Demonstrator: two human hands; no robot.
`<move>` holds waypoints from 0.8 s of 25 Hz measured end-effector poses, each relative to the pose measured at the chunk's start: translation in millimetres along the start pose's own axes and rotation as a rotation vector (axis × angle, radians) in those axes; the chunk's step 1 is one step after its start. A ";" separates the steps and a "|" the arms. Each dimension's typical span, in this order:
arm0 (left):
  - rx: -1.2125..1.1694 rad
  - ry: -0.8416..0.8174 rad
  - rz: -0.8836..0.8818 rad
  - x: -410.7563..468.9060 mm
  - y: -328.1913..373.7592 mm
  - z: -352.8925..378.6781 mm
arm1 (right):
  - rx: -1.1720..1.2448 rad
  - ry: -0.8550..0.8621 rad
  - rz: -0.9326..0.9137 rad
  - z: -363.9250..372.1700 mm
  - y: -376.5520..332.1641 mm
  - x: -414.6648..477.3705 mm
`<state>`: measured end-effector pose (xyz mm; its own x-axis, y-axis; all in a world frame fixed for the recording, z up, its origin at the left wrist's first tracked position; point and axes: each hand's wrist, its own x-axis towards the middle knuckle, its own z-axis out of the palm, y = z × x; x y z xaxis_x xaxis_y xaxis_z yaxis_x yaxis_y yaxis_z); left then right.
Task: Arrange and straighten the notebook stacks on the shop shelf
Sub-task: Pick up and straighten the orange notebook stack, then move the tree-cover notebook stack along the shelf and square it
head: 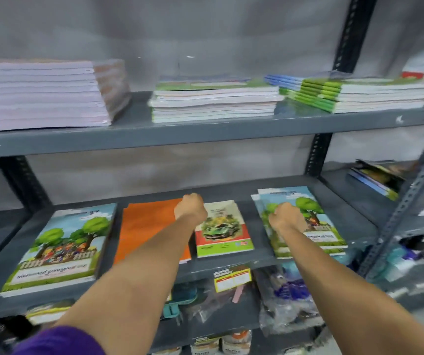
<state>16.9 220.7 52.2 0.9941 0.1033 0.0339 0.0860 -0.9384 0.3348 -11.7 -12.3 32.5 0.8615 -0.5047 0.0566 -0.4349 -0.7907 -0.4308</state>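
Observation:
On the middle grey shelf (154,275) lie several low notebook stacks: a tree-cover stack (59,249) at the left, an orange-cover stack (146,226), a small green-car notebook (222,229), and a slightly fanned tree-cover stack (305,221) at the right. My left hand (190,208) reaches in over the gap between the orange stack and the car notebook, fingers curled; whether it grips anything is hidden. My right hand (286,217) rests on the right tree-cover stack, fingers curled at its left edge.
The upper shelf (205,129) carries a thick pink-edged stack (39,93), a white-edged stack (213,101) and a green-spined stack (359,94). Perforated uprights (411,201) stand at the right. Packaged goods (282,298) fill the lower shelf. More books (377,179) lie on the neighbouring rack.

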 end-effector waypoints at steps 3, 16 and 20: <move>0.024 -0.043 0.138 2.4 88.0 34.6 | -0.023 -0.036 0.100 -16.4 53.8 34.2; -0.220 -0.418 -0.130 18.5 217.2 149.0 | 0.271 -0.179 0.304 -17.7 166.3 124.1; -0.387 -0.208 -0.179 27.6 220.3 150.0 | 0.274 -0.125 0.296 -18.7 158.5 137.3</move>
<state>73.3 -32.7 -14.3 0.9615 0.1470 -0.2322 0.2654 -0.7160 0.6457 32.7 -213.3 -11.1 0.7422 -0.6371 -0.2078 -0.5970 -0.4877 -0.6370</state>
